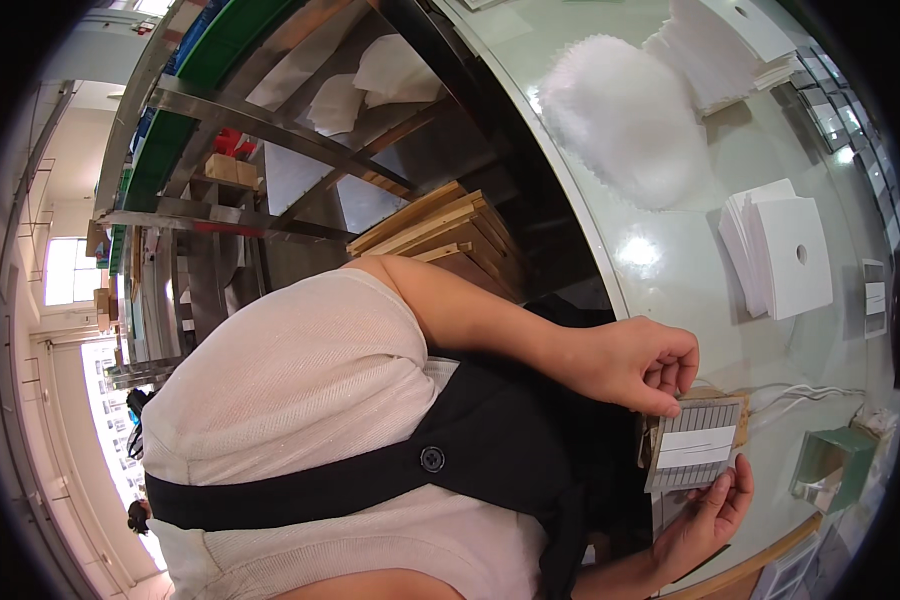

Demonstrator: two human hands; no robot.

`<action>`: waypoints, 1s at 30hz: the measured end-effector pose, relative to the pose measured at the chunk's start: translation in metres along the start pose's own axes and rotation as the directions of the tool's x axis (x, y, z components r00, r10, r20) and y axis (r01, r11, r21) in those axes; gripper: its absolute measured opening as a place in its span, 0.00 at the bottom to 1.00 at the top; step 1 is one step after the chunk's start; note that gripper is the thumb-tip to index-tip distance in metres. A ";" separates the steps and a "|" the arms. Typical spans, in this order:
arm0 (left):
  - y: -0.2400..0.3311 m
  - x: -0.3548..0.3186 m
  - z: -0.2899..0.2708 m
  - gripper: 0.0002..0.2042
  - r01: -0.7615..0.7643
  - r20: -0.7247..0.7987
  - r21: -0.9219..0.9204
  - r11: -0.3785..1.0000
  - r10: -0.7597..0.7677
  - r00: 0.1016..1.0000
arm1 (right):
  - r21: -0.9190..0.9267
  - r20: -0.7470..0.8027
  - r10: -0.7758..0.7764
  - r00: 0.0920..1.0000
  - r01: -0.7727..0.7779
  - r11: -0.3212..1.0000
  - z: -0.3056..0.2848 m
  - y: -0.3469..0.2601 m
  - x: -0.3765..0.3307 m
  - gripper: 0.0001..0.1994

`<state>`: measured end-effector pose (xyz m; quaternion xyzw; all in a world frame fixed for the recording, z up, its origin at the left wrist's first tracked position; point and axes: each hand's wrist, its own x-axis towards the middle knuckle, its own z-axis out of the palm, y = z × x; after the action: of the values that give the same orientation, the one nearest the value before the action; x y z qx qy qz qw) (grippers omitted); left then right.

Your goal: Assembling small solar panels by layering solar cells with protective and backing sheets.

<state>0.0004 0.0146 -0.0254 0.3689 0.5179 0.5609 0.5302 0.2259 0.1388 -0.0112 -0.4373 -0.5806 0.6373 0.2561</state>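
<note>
The left hand (635, 362) pinches the upper edge of a grey ribbed card with a white label (694, 445) between its fingertips. The right hand (705, 520) cups the card's lower edge, fingers curled (palm partly hidden). The card is held over the glass-topped table (670, 260); beyond the card lies a stack of white holed sheets (782, 256).

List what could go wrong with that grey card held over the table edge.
The grey card is held only at its edges, between the fingertips of the upper hand and the lower hand, so it may slip. It sits near the table edge and might fall off. The white cable nearby might snag.
</note>
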 end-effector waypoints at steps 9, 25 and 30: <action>0.002 -0.002 -0.006 0.13 0.027 0.042 -0.042 0.999 -0.025 0.999 | -0.103 0.027 -0.021 0.999 0.023 0.994 -0.004 -0.009 -0.002 0.16; 0.003 -0.016 -0.015 0.08 -0.167 -0.064 0.034 0.985 0.169 0.984 | -0.781 0.334 -0.458 0.824 0.514 0.355 0.062 -0.073 0.151 0.21; -0.001 -0.021 -0.026 0.08 -0.165 -0.092 0.054 0.985 0.169 0.981 | -0.846 0.393 -0.500 0.771 0.517 0.132 0.072 -0.071 0.154 0.21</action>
<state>-0.0210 -0.0109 -0.0284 0.3959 0.5227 0.6084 0.4471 0.0764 0.2435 0.0135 -0.2728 -0.9469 0.0678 0.1564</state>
